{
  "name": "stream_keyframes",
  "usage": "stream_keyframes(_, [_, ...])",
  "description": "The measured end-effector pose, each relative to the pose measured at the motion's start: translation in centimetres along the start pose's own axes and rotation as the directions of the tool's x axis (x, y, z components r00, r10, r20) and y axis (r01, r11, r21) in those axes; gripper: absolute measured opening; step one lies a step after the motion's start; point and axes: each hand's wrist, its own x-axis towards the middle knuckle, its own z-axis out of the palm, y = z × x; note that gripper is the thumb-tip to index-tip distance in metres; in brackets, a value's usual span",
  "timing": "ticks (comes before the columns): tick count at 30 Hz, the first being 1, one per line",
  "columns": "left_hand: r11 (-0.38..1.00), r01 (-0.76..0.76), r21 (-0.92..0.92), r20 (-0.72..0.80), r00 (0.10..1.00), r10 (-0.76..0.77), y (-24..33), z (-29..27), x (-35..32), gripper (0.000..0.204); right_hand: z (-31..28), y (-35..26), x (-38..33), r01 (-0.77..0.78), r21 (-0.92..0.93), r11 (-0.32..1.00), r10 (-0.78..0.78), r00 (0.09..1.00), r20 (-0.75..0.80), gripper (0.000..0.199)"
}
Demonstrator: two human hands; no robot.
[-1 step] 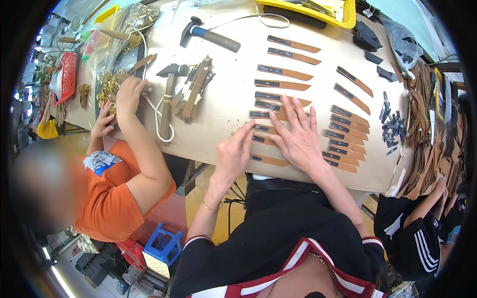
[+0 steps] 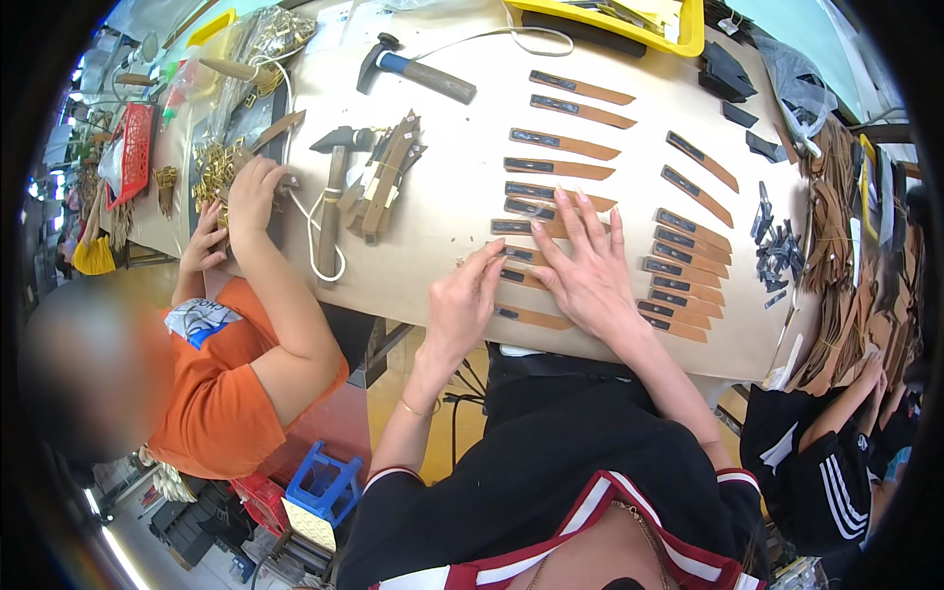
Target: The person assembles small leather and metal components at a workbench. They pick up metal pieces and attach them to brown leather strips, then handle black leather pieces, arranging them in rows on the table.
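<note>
Tan leather strips, each with a small black piece at its left end, lie in two columns on the paper-covered table (image 2: 442, 157). My left hand (image 2: 462, 300) is closed, thumb and forefinger pinched at the black end of one leather strip (image 2: 521, 255) in the nearer part of the left column. My right hand (image 2: 595, 275) lies flat across the strips beside it, fingers spread, hiding their pointed ends. Closest to me in that column is another strip (image 2: 536, 317). The right column holds several overlapping strips (image 2: 688, 280) and a few spaced ones (image 2: 703, 162).
Loose black pieces (image 2: 779, 251) are heaped at the right, near hanging brown straps (image 2: 836, 216). Two hammers (image 2: 423, 77) and a strip bundle (image 2: 388, 182) lie left of centre. A person in orange (image 2: 236, 383) works at the left with gold-coloured hardware (image 2: 211, 172). A yellow tray (image 2: 693, 29) stands at the back.
The hand of the person in orange has shifted slightly, with the brown strip by it. My own hands hold almost the same place.
</note>
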Motion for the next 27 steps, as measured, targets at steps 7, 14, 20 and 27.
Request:
stream_keyframes(7, [0.996,-0.084,0.022,-0.065,0.994,0.085,0.2,1.5,2.1,0.026,0.2,-0.3,0.1,-0.021,0.063,0.998,0.022,1.000,-0.018,0.047])
stream_keyframes(14, [0.997,0.056,0.056,-0.004,0.998,-0.056,0.9,-0.2,6.6,0.016,-0.8,0.0,-0.9,-0.023,0.073,0.997,0.032,0.992,-0.121,0.043])
stream_keyframes(20, [0.948,-0.280,0.153,0.050,0.960,0.276,-0.3,-0.3,1.9,0.017,-0.3,-0.4,-2.1,0.039,0.019,0.999,-0.038,0.998,-0.041,0.043])
stream_keyframes(27, [0.853,-0.355,0.383,0.248,0.929,0.275,-1.7,1.6,-0.5,0.040,0.0,-0.4,-2.5,-0.002,0.067,0.998,0.002,1.000,0.006,0.046])
